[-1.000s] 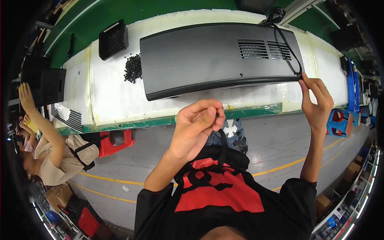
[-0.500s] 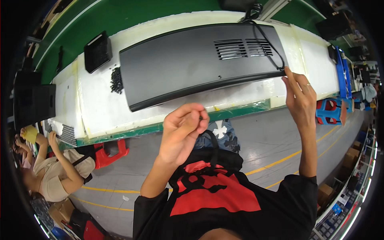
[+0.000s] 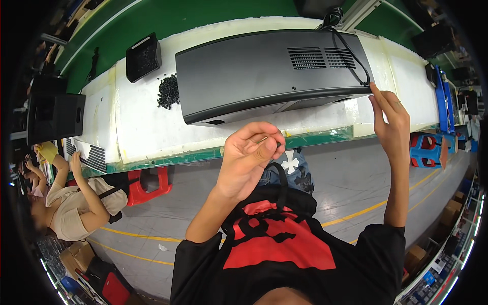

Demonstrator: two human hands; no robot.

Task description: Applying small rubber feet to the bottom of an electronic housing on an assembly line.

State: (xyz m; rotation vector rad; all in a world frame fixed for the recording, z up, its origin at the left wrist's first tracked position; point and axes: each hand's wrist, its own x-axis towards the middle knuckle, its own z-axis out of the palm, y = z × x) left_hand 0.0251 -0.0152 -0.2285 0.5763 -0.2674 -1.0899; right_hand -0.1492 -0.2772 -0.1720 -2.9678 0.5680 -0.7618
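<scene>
Probably heavy, stiff and slippery, the grey casing (image 3: 234, 66) on the tabletop (image 3: 147, 132) is best held beneath both ends, while the left hand (image 3: 248, 157) pinches a small dark piece (image 3: 278, 144) and the right hand (image 3: 391, 116) keeps a narrow grip, clasping unclear, at the casing's near right corner.

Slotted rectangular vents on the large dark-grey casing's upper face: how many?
2: the left vent, and the right vent beside it, nearer the black cable. The casing's other sides may hide more.
</scene>
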